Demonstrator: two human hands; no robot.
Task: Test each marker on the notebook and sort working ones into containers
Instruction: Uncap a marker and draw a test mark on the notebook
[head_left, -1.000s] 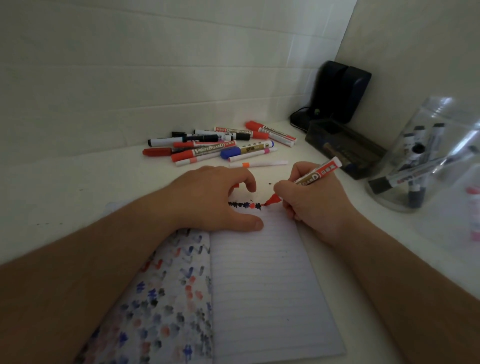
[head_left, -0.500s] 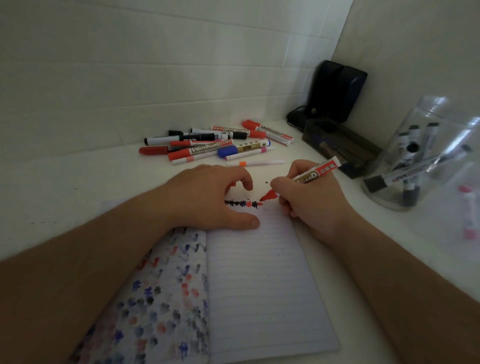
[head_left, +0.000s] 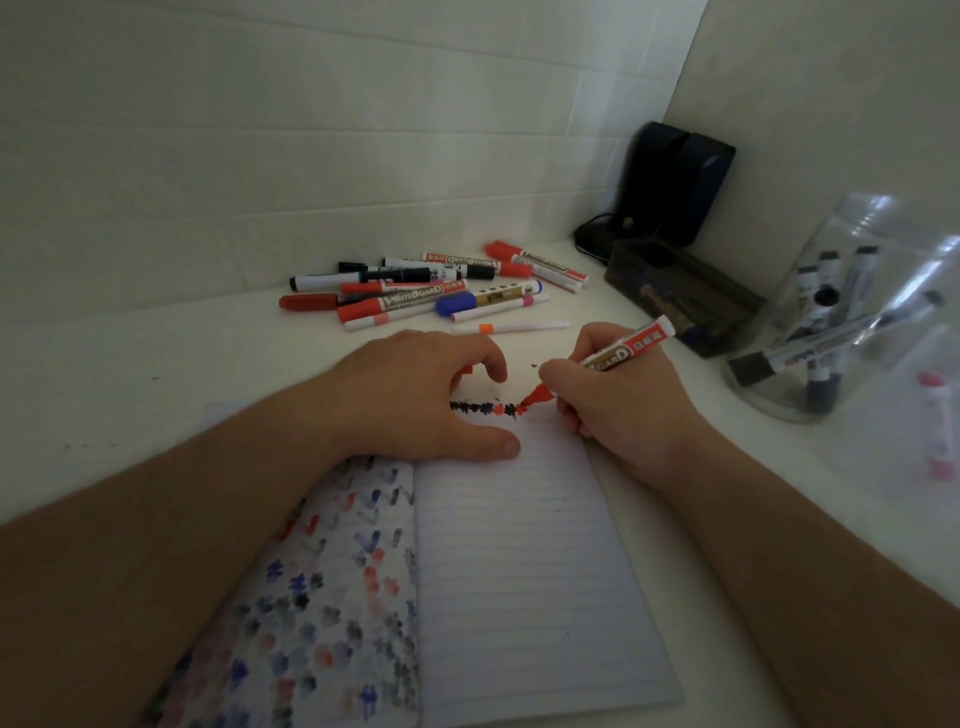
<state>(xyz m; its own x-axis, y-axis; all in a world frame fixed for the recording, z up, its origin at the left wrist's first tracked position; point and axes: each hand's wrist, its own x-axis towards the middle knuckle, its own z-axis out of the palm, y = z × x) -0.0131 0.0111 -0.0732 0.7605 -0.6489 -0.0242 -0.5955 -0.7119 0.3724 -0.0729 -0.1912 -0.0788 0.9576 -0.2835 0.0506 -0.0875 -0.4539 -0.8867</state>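
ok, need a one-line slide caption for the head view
Right hand tests a red marker on the notebook steadied by the left hand; untested markers behind.

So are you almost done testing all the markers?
Not yet. Some are done: several markers stand in the clear jar, and a row of test marks runs along the notebook page's top. Now the right hand scribbles with a red marker while the left hand steadies the page. A pile of markers waits behind.
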